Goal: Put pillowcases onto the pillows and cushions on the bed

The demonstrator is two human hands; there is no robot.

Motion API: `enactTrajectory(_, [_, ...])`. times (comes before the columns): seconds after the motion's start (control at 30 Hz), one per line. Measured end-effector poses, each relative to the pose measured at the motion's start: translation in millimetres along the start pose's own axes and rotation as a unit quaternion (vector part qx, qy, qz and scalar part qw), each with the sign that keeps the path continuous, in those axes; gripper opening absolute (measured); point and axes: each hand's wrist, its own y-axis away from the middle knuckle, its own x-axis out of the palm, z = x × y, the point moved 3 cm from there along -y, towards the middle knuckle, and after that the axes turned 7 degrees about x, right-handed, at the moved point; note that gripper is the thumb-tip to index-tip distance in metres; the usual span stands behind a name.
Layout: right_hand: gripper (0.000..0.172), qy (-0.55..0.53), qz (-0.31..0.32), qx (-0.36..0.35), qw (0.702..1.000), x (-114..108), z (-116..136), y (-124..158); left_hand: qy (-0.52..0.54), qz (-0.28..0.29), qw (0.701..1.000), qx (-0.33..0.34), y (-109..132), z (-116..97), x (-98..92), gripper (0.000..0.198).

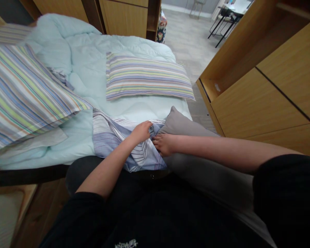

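A grey pillow (196,165) lies across my lap at the bed's near edge. A lilac-and-white striped, dotted pillowcase (113,137) covers its left end. My left hand (141,132) is closed on the pillowcase's open edge, knuckles up. My right hand (164,144) pinches the same edge where the cloth meets the grey pillow, fingers curled. Both forearms reach in from black sleeves.
A pale blue quilt (98,62) covers the bed. A striped pillow (144,75) lies on it at centre, and a bigger striped pillow (23,93) at the left. Wooden cabinets (268,86) stand to the right, with a floor aisle (191,41) beyond.
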Motion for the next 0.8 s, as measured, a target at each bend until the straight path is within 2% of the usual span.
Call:
enactTrajectory(0.07, [0.051, -0.04, 0.03, -0.025, 0.998, -33, -15, 23, 0.001, -0.014, 1.0, 0.008, 0, -1, 0.5, 0.052])
enactTrajectory(0.13, [0.053, -0.126, 0.034, -0.011, 0.991, -68, -41, 48, 0.001, -0.026, 0.999, 0.019, 1, -1, 0.6, 0.054])
enactTrajectory(0.17, [0.052, -0.171, 0.009, 0.032, 0.985, -83, -60, 60, 0.002, -0.03, 0.999, 0.025, 2, -2, 0.4, 0.056])
enactTrajectory(0.23, [0.057, -0.215, -0.121, 0.192, 0.95, -102, -104, 81, 0.002, -0.033, 0.999, 0.036, 3, -2, -0.3, 0.057])
enactTrajectory(0.27, [0.064, -0.218, -0.183, 0.278, 0.917, -102, -125, 90, 0.001, -0.034, 0.999, 0.04, 4, -3, -0.7, 0.058])
enactTrajectory(0.3, [0.072, -0.231, -0.215, 0.345, 0.884, -94, -141, 96, 0.0, -0.033, 0.999, 0.042, 4, -3, -1.0, 0.058])
enactTrajectory(0.33, [0.08, -0.264, -0.213, 0.386, 0.858, -80, -151, 99, -0.002, -0.033, 0.999, 0.042, 3, -4, -1.0, 0.058])
enactTrajectory(0.37, [0.086, -0.315, -0.185, 0.4, 0.841, -63, -154, 97, -0.004, -0.031, 0.999, 0.041, 3, -4, -0.5, 0.058])
enactTrajectory(0.43, [0.091, -0.424, -0.107, 0.362, 0.823, -29, -144, 87, -0.005, -0.024, 0.999, 0.036, 2, -5, 2.0, 0.059])
enactTrajectory(0.5, [0.094, -0.473, -0.057, 0.268, 0.838, -11, -119, 75, 0.0, -0.019, 0.999, 0.035, 2, -7, 4.8, 0.061])
enactTrajectory(0.6, [0.088, -0.379, -0.022, 0.135, 0.915, -9, -82, 59, 0.019, -0.02, 0.998, 0.059, 3, -11, 2.7, 0.052])
enactTrajectory(0.67, [0.072, -0.248, -0.007, 0.125, 0.961, -8, -68, 48, 0.006, -0.01, 0.997, 0.078, 4, -16, -5.1, 0.043])
enactTrajectory(0.7, [0.062, -0.189, -0.003, 0.138, 0.972, -5, -64, 41, -0.013, -0.001, 0.996, 0.086, 5, -19, -10.5, 0.04])
enactTrajectory(0.8, [0.038, -0.093, -0.017, 0.164, 0.982, 9, -55, 18, -0.087, 0.02, 0.989, 0.122, 2, -41, -26.4, 0.033])
